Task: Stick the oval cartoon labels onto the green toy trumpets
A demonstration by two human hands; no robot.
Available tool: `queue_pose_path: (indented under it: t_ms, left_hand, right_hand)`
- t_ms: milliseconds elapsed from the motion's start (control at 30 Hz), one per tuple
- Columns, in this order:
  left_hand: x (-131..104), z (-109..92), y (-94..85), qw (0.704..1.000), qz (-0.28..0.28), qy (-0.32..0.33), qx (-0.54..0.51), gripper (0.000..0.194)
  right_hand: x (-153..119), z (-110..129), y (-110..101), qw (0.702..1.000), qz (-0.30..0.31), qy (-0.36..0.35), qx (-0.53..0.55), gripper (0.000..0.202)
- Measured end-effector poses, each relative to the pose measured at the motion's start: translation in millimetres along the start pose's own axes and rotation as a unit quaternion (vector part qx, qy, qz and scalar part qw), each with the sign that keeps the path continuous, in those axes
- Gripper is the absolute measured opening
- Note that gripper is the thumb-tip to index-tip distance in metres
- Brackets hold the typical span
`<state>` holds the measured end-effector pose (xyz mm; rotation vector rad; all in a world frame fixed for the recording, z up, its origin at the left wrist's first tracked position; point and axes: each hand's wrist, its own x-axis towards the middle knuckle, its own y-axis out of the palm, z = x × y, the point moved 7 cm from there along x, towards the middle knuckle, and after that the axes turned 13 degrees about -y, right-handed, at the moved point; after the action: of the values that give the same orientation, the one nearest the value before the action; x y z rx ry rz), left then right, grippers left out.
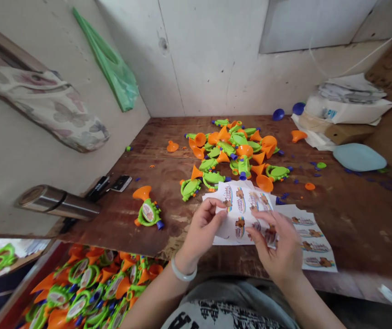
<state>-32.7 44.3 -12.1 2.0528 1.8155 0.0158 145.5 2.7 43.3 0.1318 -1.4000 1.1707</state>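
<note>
A printed sheet of stickers (232,234) is lying just above the near edge of the brown table (363,219), in front of the person's body, and is overlapping other white paper. Its outline is partly hiding behind the right hand, so I cannot tell its own long axis; its printed ovals, though, are running lengthwise from near to far, with the bear ends of the clearer ones pointing away from the person. The left hand (203,226) is pinching at the sheet's left side, thumb and forefinger closing together, probably to steady the paper. The right hand (281,244) is blurring over the right half, its thumb and forefinger standing apart; whether anything is clinging to a fingertip I cannot tell. Beside it, a second sticker sheet (315,246) is sticking out to the right, its ovals running across. Beyond, a heap of green and orange toys (226,148) is sitting, perhaps for easy reach, showing plain green faces. To the left, a single labelled toy (150,214) is lying apart, probably to keep it from mixing, its orange horn pointing away. Below the table, more labelled toys (89,288) are filling a container (18,297). Further out, a steel flask (69,203) is lying beside a phone (121,183).
</note>
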Motion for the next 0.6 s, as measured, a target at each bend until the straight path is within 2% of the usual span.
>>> queue_pose_path:
  t_ms: [100, 200, 300, 400, 467, 533, 600]
  left_hand:
    - [-5, -3, 6.5, 0.999, 0.035, 0.016, 0.026, 0.033]
    - [-9, -5, 11.1, 0.998, 0.043, 0.027, 0.022, 0.032]
    - [-8, -2, 13.1, 0.999, 0.041, 0.0, -0.005, 0.033]
    - [-2, 5, 12.3, 0.998, 0.031, -0.03, -0.042, 0.036]
    - [5, 8, 11.2, 0.998, 0.026, -0.032, -0.045, 0.035]
    - [15, 10, 8.2, 1.0, 0.007, -0.002, 0.028, 0.026]
    - [29, 10, 3.4, 0.98, -0.039, 0.048, 0.187, 0.015]
  right_hand:
    - [2, -2, 5, 0.999, 0.048, 0.007, -0.013, 0.026]
    - [3, 0, 8, 0.998, 0.054, -0.001, 0.012, 0.018]
    - [2, 2, 11, 0.999, 0.036, -0.022, 0.018, 0.013]
    - [-1, 9, 8, 0.995, -0.017, -0.095, -0.001, 0.029]
    - [-1, 11, 6, 0.993, -0.032, -0.111, -0.005, 0.03]
    - [1, 14, 3, 0.995, -0.019, -0.1, 0.008, 0.021]
    - [4, 30, -5, 0.988, 0.001, -0.135, 0.067, 0.022]
